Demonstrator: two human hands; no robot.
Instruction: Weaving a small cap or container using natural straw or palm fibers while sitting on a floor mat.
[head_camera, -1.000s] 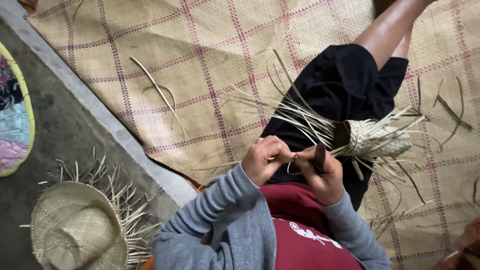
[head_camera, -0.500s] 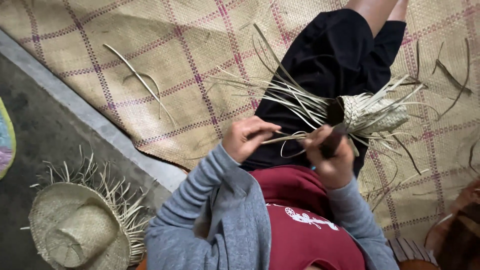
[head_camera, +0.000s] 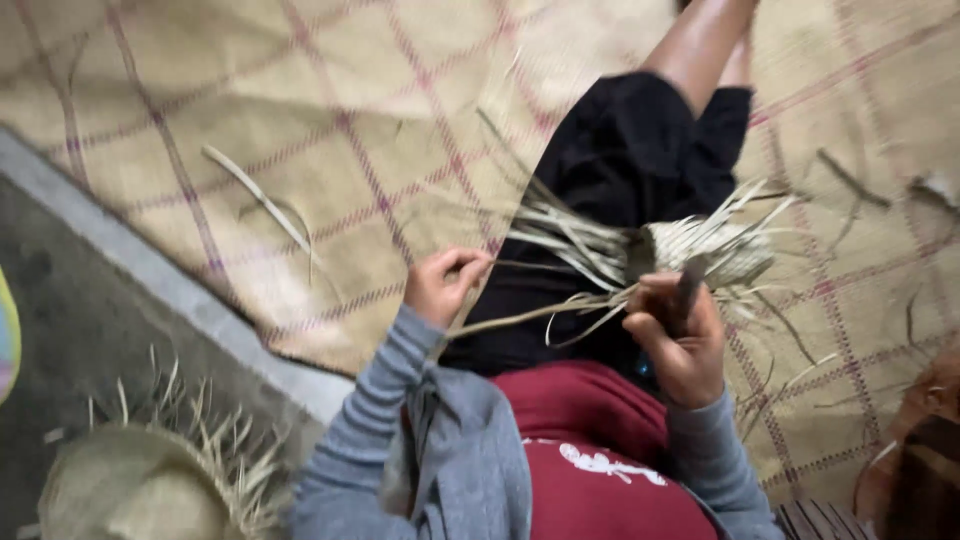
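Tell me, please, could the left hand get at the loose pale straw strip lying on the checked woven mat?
Probably yes: the loose pale straw strip lies uncovered on the checked woven mat, but the left hand is pinching another strand.

The whole view is smeared by motion, so the fine weave of the small basket (head_camera: 705, 255) on my lap cannot be made out. My right hand (head_camera: 680, 340) closes round a dark tool (head_camera: 688, 288); its lower part is buried in my palm and I cannot tell what kind of tool it is. My left hand (head_camera: 440, 285) pinches a strip (head_camera: 530, 315), the fingertips curled out of sight. At the lower left a straw hat (head_camera: 150, 490) is cut off by the bottom edge. A brown thing (head_camera: 920, 440) at the lower right runs off the frame, too blurred to name.
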